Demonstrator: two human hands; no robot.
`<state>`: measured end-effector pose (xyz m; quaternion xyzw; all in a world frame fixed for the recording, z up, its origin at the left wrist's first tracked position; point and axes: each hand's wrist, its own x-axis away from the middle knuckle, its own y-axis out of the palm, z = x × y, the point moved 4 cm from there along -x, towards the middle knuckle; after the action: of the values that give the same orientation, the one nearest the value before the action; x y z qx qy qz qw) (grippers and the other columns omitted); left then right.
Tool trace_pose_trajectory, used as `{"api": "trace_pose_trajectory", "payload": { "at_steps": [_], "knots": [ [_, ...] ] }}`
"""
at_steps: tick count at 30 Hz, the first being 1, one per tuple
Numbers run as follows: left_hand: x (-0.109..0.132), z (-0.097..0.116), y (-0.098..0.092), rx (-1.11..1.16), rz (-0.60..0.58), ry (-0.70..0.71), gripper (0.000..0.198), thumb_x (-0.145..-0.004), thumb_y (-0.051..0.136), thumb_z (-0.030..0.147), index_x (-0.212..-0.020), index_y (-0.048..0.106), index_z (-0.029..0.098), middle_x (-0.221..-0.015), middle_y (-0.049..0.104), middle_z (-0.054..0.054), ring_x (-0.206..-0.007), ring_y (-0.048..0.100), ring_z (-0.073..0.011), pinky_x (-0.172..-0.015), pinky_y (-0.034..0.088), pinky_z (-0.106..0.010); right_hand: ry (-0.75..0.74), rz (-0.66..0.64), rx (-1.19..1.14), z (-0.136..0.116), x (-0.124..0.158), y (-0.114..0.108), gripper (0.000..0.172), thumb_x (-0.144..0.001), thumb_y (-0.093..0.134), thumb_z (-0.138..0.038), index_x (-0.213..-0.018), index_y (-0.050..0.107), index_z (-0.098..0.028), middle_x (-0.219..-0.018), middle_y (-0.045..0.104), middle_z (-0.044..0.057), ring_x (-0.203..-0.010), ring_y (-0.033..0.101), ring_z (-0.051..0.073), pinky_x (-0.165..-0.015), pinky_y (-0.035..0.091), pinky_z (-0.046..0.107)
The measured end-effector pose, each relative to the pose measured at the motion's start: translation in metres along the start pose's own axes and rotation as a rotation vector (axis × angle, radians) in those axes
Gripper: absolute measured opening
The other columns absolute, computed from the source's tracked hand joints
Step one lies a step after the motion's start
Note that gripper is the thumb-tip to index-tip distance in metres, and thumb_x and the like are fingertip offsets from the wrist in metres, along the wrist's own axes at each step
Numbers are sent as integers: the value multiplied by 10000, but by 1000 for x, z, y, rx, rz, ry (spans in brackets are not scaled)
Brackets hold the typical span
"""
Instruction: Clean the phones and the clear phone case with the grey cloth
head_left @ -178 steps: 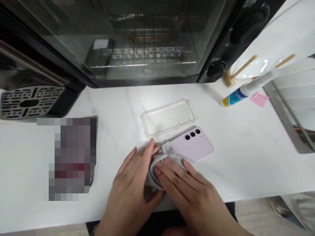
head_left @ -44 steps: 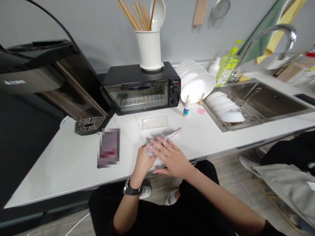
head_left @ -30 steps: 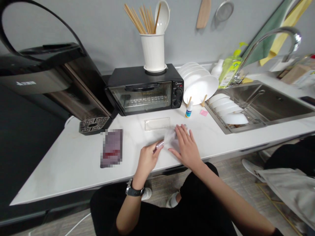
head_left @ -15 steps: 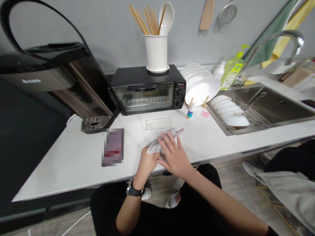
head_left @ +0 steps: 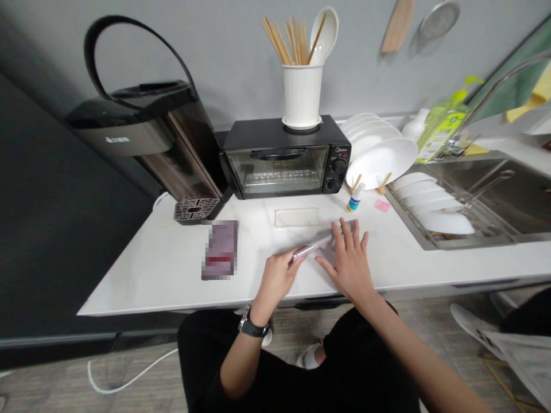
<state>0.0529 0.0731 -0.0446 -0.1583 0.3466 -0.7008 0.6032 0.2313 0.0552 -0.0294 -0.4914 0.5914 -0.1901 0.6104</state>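
Here, the left hand [head_left: 278, 276] is grasping the phone [head_left: 303, 252] over the desk [head_left: 163, 269]; the right hand [head_left: 352, 267] is lying across its far end, fingers spread, grip unclear. Behind, 1 cup [head_left: 302, 94] is holding chopsticks [head_left: 295, 43] and 1 spoon [head_left: 326, 34]; rightward, the sink [head_left: 508, 238] is holding bowls [head_left: 445, 222].

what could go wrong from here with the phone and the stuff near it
The phone might slip: the left hand grips only one end. The right hand, spread over the far end, could tip it if it pressed hard. The bottle beyond that hand might get knocked over.
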Motion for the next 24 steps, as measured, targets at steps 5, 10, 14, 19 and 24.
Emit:
{"api": "trace_pose_trajectory", "payload": {
  "at_steps": [5,10,14,19,24],
  "knots": [
    [0,-3,2,-59,13,-15,185,-914,625,118,-935,801,170,-909,818,-94,-810,759,-231,-755,540,-274,-395,-170,-71,-9,3,4,844,-1043,423,-627,-1685,169,-142,-1702,329,178,-1602,237,335,-1268,226,617],
    [0,-3,1,0,8,34,256,-996,583,231,-1157,782,221,-1004,826,-64,-810,758,-214,-776,552,-284,-27,-5,-26,2,-2,-2,847,-1031,440,-636,-1654,261,-91,-1662,371,247,-1600,144,463,-1198,216,761],
    [-1,-6,2,-50,22,25,189,-924,615,156,-911,803,172,-865,811,-92,-838,762,-247,-822,563,-312,-388,-184,-126,-26,5,8,840,-1029,451,-636,-1663,259,-119,-1690,357,175,-1604,221,352,-1278,227,603],
    [-1,-7,3,15,5,35,236,-995,580,242,-1115,783,232,-1038,823,-76,-890,777,-229,-821,568,-286,9,-10,-64,-1,-2,2,821,-1035,446,-626,-1629,313,-76,-1633,419,249,-1580,253,418,-1226,258,691],
    [-1,-11,-1,-37,27,12,245,-873,578,84,-962,792,163,-949,817,-120,-899,770,-266,-850,580,-338,-444,-201,-156,-36,2,4,876,-1014,416,-709,-1645,300,-113,-1697,347,167,-1610,199,333,-1283,233,592]
  ]
}}
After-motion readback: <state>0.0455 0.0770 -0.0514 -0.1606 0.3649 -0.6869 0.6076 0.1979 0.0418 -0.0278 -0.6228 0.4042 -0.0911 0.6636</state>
